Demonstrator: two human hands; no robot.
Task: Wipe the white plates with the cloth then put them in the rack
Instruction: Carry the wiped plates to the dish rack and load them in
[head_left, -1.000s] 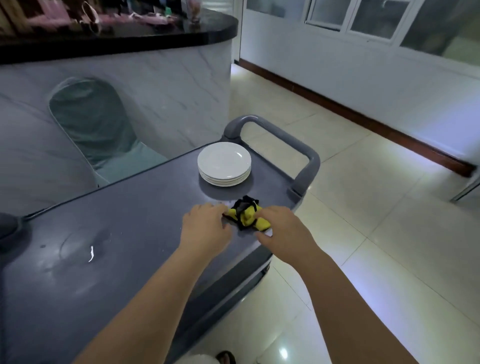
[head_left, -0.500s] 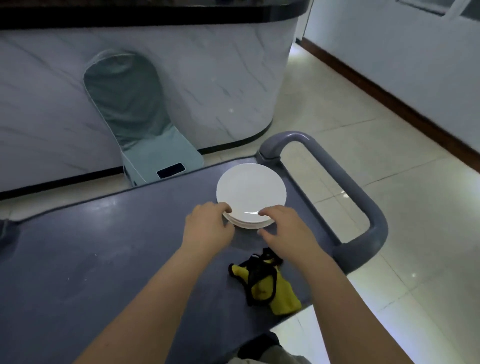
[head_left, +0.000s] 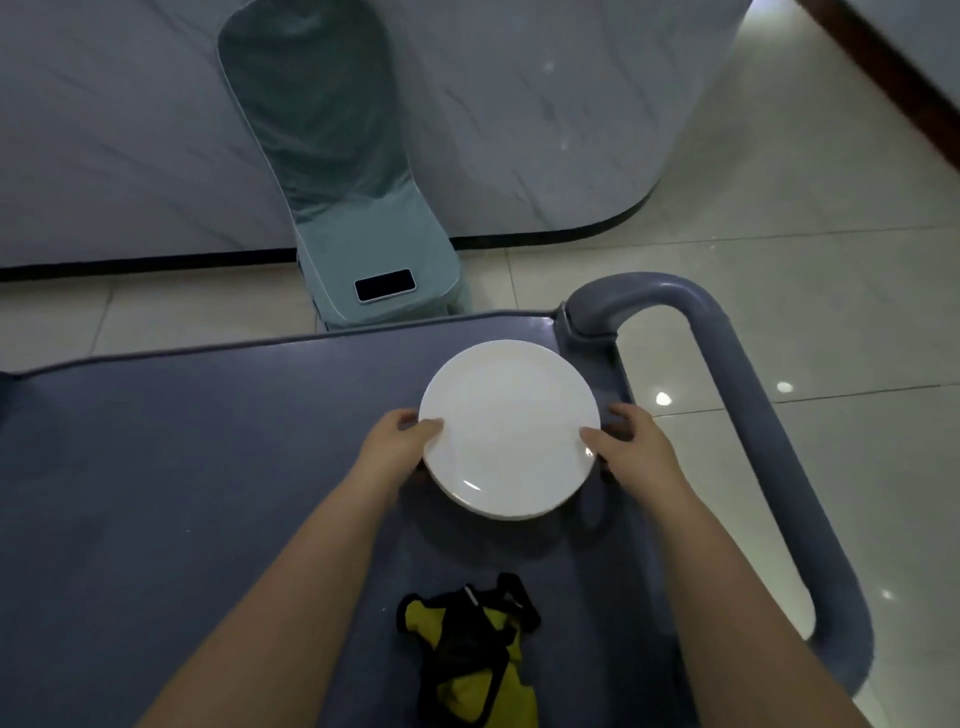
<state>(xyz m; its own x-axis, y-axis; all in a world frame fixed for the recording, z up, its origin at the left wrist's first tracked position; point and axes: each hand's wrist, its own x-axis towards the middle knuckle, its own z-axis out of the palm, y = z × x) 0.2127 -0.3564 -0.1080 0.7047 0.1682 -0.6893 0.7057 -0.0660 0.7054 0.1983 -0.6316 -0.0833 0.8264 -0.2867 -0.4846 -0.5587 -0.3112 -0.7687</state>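
Now that the grip has switched, the grey tabletop (head_left: 182, 493) carries the white plates (head_left: 509, 426) at its far right, left hand (head_left: 395, 452) and right hand (head_left: 636, 457) pinching opposite rims; the yellow cloth (head_left: 483, 686) they dropped lies loose nearer, so wiping hasn't started imo.

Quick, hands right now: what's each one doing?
Left hand: grips the left edge of the white plates.
Right hand: grips their right edge.
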